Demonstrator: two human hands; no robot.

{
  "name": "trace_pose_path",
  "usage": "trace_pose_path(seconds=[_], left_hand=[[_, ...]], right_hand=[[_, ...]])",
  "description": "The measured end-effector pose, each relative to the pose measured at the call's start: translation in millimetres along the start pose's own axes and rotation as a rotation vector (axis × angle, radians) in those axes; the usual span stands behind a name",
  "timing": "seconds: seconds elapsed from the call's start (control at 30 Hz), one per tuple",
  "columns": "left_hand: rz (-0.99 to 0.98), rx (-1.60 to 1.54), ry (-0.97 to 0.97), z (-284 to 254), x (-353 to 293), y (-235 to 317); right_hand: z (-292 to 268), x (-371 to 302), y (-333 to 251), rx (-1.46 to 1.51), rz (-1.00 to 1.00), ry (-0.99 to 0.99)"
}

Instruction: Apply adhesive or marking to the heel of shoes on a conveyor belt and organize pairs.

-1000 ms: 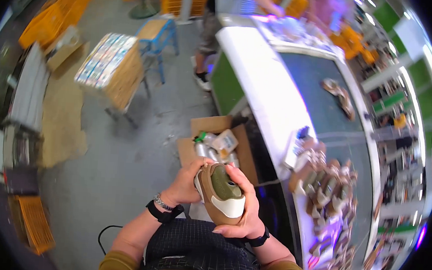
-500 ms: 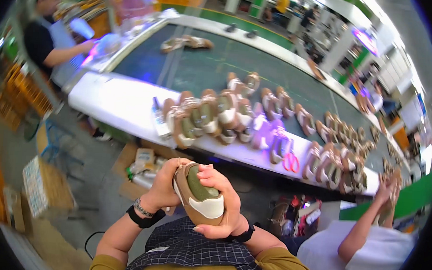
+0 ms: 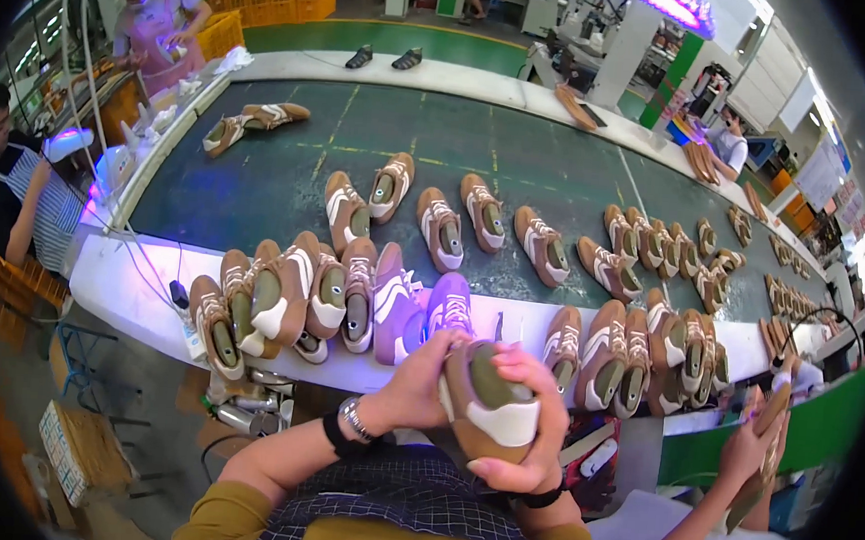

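A brown sneaker [image 3: 498, 423] with a white heel patch and an olive lining is between my two hands, heel toward me. My left hand [image 3: 412, 387] grips its left side near the front, fingers partly hidden behind it. My right hand [image 3: 545, 433] wraps the heel end, fingertips at the collar and thumb low by the sole. Just beyond the hands, sneakers lit purple [image 3: 396, 313] stand on the white ledge [image 3: 141, 285]. To their left several matching brown sneakers [image 3: 283, 295] crowd together, some stacked. Another group of sneakers [image 3: 602, 352] stands right of my hands.
Behind the ledge runs a dark green conveyor belt [image 3: 289, 175] with more sneakers spread over it. Two dark shoes [image 3: 382, 58] sit on its far rim. At right, a co-worker's hands [image 3: 746, 452] hold a shoe. Other workers sit at left. A box-like stool [image 3: 84, 451] stands lower left.
The view has shifted, bringing more of the belt into sight. My hands and the held sneaker now appear farther right, overlapping the ledge's near edge. Both hands keep their grip.
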State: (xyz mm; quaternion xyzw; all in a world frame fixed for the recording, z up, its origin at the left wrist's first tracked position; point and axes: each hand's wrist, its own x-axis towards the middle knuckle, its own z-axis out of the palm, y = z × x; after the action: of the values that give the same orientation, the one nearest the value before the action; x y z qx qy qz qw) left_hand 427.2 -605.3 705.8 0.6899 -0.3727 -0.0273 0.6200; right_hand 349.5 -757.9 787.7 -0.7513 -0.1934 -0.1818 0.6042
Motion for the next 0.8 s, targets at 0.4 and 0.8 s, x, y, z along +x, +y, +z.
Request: trace_pose_path(seconds=[0.4,0.8], left_hand=[[-0.24,-0.676,-0.161,59,95,-66],[-0.189,-0.13,-0.315,87,132,-90]], right_hand=[[-71,11,141,0.015,0.116,0.244],[-70,-6,167,0.023,0.299,0.234]])
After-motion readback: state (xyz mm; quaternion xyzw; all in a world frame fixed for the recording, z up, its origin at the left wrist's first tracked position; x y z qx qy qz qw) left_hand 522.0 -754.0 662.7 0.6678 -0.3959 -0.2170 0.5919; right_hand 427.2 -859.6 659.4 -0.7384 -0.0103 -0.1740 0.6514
